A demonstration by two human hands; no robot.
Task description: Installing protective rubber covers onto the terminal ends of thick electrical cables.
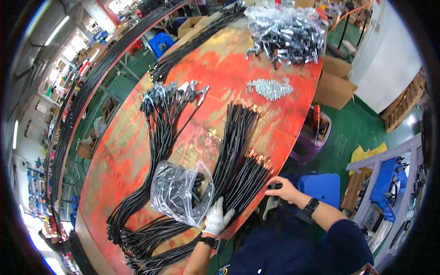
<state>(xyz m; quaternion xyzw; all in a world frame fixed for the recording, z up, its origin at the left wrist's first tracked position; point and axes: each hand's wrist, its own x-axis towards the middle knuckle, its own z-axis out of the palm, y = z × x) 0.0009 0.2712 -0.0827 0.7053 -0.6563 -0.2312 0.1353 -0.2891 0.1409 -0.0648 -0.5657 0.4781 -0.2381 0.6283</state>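
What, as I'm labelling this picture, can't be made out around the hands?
Head view: whether the left hand grips any black cables; its palm is turned away.
Head view: the full shape of the black piece in the right hand; its grip covers part.
Head view: exact shapes of dark pieces inside the clear bag; creased plastic obscures them.
Head view: single silvery parts; too small.

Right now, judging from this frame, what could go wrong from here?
The small black piece in the bare right grip is at the edge of the red table, so a slip might send it to the floor. Nudging the clear plastic bag beside the gloved left grip could spill its dark contents. The small metal parts lie loose, so shifting the copper-tipped cables forward might scatter them.
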